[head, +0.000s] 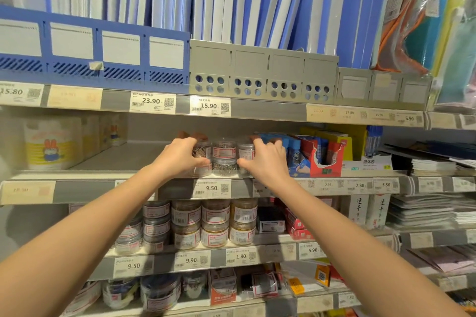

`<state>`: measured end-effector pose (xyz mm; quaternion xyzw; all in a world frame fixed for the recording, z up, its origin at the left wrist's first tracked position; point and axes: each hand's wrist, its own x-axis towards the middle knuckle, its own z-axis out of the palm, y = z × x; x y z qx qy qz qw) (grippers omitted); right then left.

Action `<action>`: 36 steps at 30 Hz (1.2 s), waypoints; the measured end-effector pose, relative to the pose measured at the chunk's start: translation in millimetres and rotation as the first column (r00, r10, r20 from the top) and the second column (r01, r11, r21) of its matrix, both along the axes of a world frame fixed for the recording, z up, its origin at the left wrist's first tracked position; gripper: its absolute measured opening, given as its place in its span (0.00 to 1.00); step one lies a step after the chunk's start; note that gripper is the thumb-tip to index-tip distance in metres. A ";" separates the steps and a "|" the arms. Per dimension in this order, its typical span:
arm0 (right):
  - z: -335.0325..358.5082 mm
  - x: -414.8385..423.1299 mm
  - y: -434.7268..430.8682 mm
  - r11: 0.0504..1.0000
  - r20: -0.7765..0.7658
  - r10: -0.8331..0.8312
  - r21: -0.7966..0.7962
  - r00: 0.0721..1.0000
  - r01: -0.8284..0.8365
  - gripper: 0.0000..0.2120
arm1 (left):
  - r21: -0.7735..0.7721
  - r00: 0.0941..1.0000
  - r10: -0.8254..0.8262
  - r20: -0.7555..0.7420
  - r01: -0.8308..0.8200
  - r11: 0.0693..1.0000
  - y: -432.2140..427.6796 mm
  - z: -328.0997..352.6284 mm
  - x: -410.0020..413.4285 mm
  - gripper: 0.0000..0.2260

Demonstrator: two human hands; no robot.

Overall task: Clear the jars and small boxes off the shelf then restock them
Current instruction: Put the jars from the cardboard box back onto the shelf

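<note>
Around: blue boxes (296,148) and a torn red carton (328,159) crowd just right of my right hand (266,159); rabbit-print packs (51,144) stand at the shelf (108,159) left end.
Hands: both arms reach up over the shelf's front edge; my left hand (180,156) and right hand curl inward, facing each other.
Jars: the clear jars (224,159), stacked two high at the front edge, are squeezed between my fingers (201,162). The left hand grips their left side and the right hand their right.

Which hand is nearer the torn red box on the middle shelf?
Right. The right hand grips the jars, left of the torn red box; the left hand holds their far side.
</note>
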<state>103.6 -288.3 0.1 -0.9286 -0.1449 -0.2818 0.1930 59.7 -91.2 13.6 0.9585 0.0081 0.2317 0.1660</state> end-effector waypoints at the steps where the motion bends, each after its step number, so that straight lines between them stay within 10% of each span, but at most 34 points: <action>1: -1.4 -0.4 -0.4 1.000 0.002 -0.008 -0.009 1.000 0.008 0.29 | 0.000 1.000 -0.001 -0.004 0.001 1.000 0.1 0.4 1.2 0.18; 16: 9.3 -8.0 -3.4 0.978 0.049 -0.057 -0.196 0.997 0.066 0.35 | -0.049 0.999 -0.024 0.021 0.025 0.999 -0.8 0.3 -23.9 0.32; 24: -20.4 -85.7 24.2 0.946 0.096 0.259 -0.226 0.961 -0.233 0.34 | 0.000 0.999 -0.039 0.035 0.039 0.999 10.9 -27.6 -115.8 0.26; 36: -94.6 -277.7 197.5 0.496 -0.216 0.825 -0.164 0.522 -0.853 0.31 | 0.128 0.889 0.455 -0.056 -0.445 0.886 125.5 -102.1 -393.2 0.22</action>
